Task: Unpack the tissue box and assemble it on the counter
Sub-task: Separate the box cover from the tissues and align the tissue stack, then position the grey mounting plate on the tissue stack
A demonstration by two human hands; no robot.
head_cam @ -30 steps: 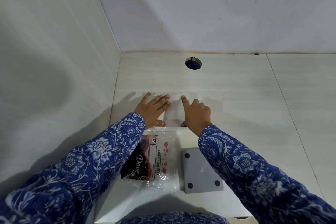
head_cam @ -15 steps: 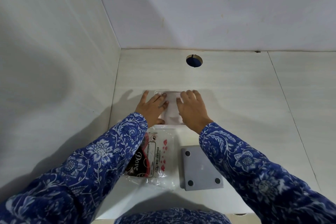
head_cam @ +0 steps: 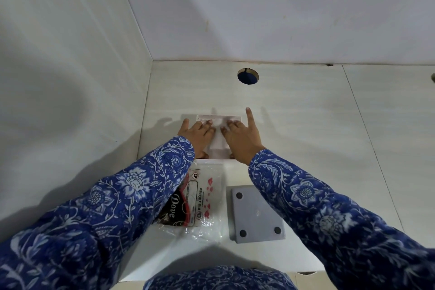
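Fingers [head_cam: 207,128] of the left hand [head_cam: 199,135] and right hand [head_cam: 240,136] lie spread flat, gripping nothing, pressing soft white tissues [head_cam: 217,141] into the box [head_cam: 220,116] on the desk [head_cam: 306,125]; light and flimsy, probably best held by its rim.

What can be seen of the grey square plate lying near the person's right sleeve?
The grey square plate is a flat, matte, plastic-looking slab with rounded corners and a dark round spot near each corner; the fourth is partly hidden by the right sleeve. It lies flat on a white surface, slightly skewed, just right of a clear plastic wrapper. Neither hand touches it.
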